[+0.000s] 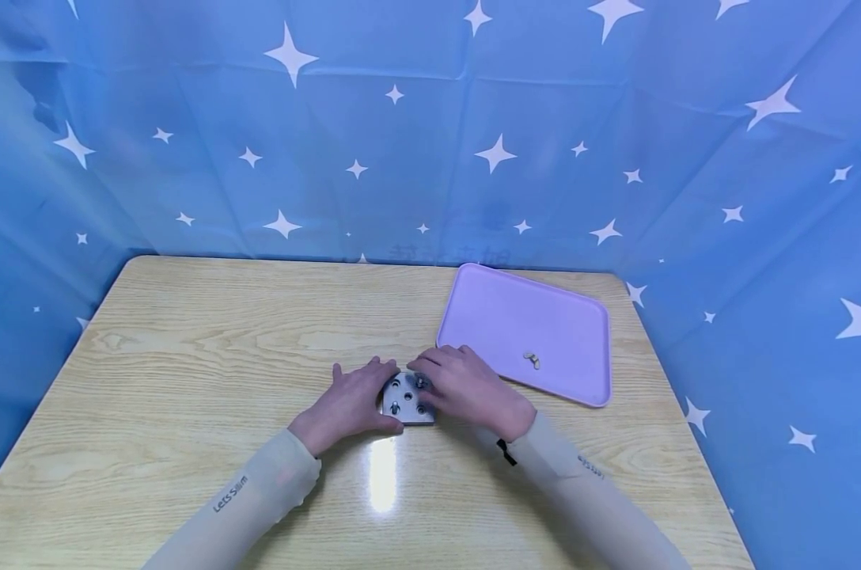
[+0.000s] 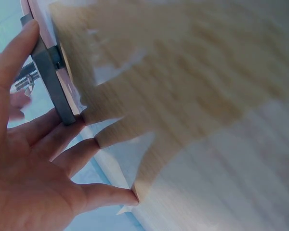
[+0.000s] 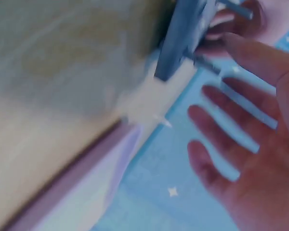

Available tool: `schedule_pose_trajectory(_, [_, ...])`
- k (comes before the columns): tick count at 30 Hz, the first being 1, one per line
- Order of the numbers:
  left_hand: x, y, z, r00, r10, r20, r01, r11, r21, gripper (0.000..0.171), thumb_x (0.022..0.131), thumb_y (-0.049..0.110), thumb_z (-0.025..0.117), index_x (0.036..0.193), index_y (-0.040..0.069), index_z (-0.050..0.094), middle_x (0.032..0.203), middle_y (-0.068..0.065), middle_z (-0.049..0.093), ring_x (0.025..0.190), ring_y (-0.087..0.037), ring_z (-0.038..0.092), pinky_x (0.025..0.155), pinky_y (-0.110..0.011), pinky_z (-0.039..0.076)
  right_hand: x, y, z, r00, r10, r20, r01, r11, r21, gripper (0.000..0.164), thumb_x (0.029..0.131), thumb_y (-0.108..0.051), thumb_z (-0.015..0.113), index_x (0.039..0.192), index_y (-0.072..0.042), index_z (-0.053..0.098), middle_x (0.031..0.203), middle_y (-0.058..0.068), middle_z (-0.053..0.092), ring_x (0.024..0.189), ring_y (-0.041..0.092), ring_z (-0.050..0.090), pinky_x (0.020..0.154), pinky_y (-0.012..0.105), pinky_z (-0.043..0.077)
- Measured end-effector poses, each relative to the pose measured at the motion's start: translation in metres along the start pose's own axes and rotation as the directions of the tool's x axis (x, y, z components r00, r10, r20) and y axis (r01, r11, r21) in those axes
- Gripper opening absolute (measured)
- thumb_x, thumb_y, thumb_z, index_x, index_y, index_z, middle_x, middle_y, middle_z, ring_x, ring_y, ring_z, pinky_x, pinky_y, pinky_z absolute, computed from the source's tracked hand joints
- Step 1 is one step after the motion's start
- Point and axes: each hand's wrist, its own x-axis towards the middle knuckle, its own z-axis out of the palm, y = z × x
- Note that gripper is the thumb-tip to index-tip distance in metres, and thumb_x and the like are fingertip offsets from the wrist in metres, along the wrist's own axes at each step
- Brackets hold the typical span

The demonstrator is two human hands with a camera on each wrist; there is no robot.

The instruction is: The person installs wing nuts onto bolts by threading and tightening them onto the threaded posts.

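A small square metal plate (image 1: 408, 412) with several holes lies near the middle of the table. My left hand (image 1: 348, 402) grips it by opposite edges, thumb at the near side and fingertips at the far side. In the left wrist view, a threaded bolt (image 2: 23, 73) sticks up from the plate, with a small winged metal piece (image 2: 29, 89) beside it. My right hand (image 1: 473, 388) hovers over the plate's right side. Its fingers are spread and blurred in the right wrist view, the thumb close to an upright bolt (image 3: 205, 64), with nothing held.
A purple tray (image 1: 523, 309) stands at the right rear of the wooden table (image 1: 210, 372). On it lies a small brass-coloured wing nut (image 1: 532, 361). Behind the table hangs a blue cloth (image 1: 402, 127) with white stars.
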Motion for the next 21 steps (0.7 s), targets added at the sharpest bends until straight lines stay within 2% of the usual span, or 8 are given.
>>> schedule_pose_trajectory(4, [-0.001,0.000,-0.001,1.000,-0.002,0.000,0.002,1.000,-0.005,0.094,0.074,0.048,0.092,0.150,0.009,0.052,0.156,-0.017,0.048,0.146,-0.039,0.042,0.107,-0.084,0.019,-0.003,0.007,-0.008,0.993,-0.104,0.055,0.105,0.994,-0.008,0.038,0.099,-0.015,0.071,0.137,-0.015,0.067,0.139,0.000,0.065,0.126,0.022,0.061,0.095,0.045,0.053])
schedule_pose_trajectory(9, [-0.001,0.000,-0.001,1.000,0.000,-0.007,0.000,1.000,-0.006,0.094,0.074,0.047,0.092,0.150,0.009,0.052,0.155,-0.019,0.049,0.145,-0.041,0.043,0.107,-0.084,0.020,-0.004,0.010,-0.010,0.984,-0.159,0.080,0.162,0.986,-0.036,0.041,0.100,-0.009,0.068,0.141,-0.017,0.064,0.142,-0.003,0.063,0.128,0.020,0.059,0.096,0.044,0.053])
schedule_pose_trajectory(15, [-0.001,0.001,-0.001,1.000,-0.003,-0.012,0.003,1.000,-0.016,0.093,0.073,0.045,0.093,0.149,0.009,0.053,0.154,-0.020,0.050,0.144,-0.042,0.044,0.106,-0.085,0.020,-0.003,0.012,-0.007,0.976,-0.185,0.113,0.191,0.980,-0.046,0.044,0.099,-0.007,0.069,0.140,-0.021,0.065,0.144,-0.007,0.061,0.131,0.017,0.056,0.097,0.042,0.051])
schedule_pose_trajectory(21, [-0.001,0.001,-0.001,1.000,0.000,-0.012,0.000,1.000,-0.015,0.093,0.073,0.045,0.093,0.148,0.008,0.053,0.154,-0.019,0.051,0.145,-0.041,0.043,0.106,-0.085,0.020,-0.002,0.012,-0.004,0.973,-0.190,0.131,0.197,0.980,-0.038,0.044,0.099,-0.005,0.069,0.140,-0.020,0.065,0.145,-0.006,0.061,0.132,0.017,0.055,0.097,0.042,0.052])
